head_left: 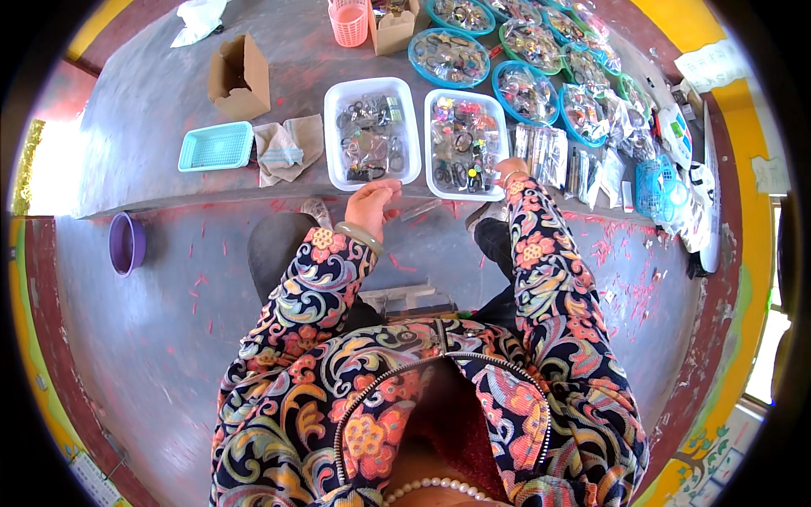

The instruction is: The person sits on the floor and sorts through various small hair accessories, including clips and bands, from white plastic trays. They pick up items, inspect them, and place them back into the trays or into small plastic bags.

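Observation:
Two white plastic trays stand side by side in front of me, the left tray (330, 139) and the right tray (429, 144). Both hold small clear packets (372, 127) of dark and coloured pieces. My left hand (372, 208), with a pale bangle at its wrist, is just off the left tray's front edge. Its fingers are curled toward the thumb, and whatever they pinch is too small to make out. My right hand (512, 167) is closed at the right tray's right rim near the front corner, its fingers partly hidden.
Blue and green round baskets (449, 57) of packets crowd the far right. Flat clear packets (542, 155) lie right of the trays. At left are a cloth (287, 148), a turquoise basket (215, 147) and a cardboard box (241, 76). A purple basin (127, 244) stands below the ledge.

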